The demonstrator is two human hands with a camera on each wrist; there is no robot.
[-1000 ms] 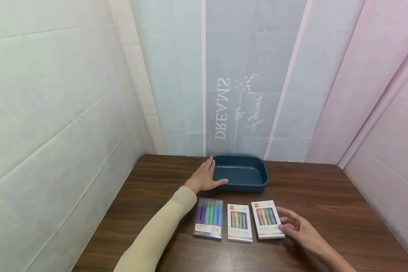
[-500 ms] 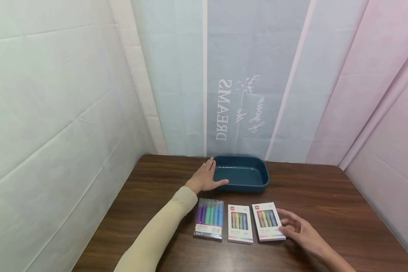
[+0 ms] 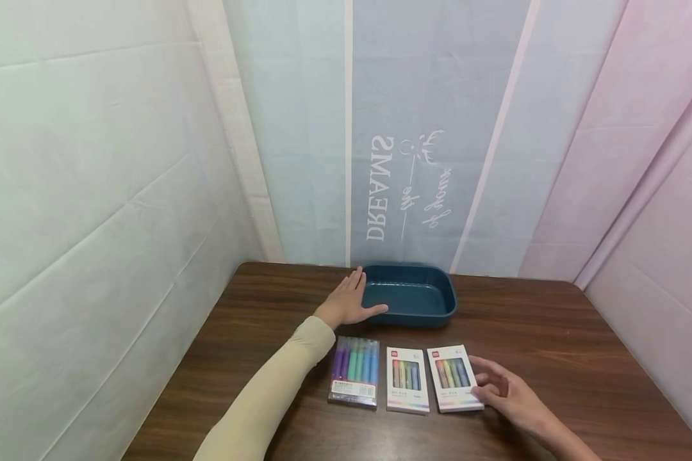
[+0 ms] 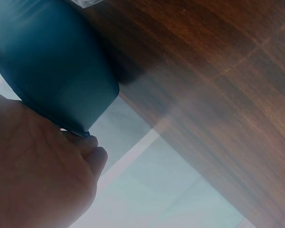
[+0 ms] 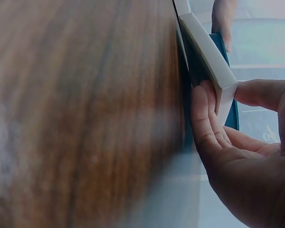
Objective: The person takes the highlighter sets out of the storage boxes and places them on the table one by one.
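Right hand [image 3: 507,392] lifting white pen box [image 3: 453,376] edge, long axis front-to-back

The table [image 3: 553,346] is dark brown wood with a streaky grain, and the tray [image 3: 411,299] on it is a deep teal blue. The clear pack [image 3: 354,371] shows pens running from purple through green to blue, while the two white boxes [image 3: 406,387] [image 3: 453,386] each show a row of pastel pens and a rainbow stripe along the bottom edge, with a small red mark at a top corner. The sleeve [image 3: 265,397] is pale cream, and the backdrop [image 3: 415,128] hangs in pastel panels of mint, grey-blue and pink with white lettering.
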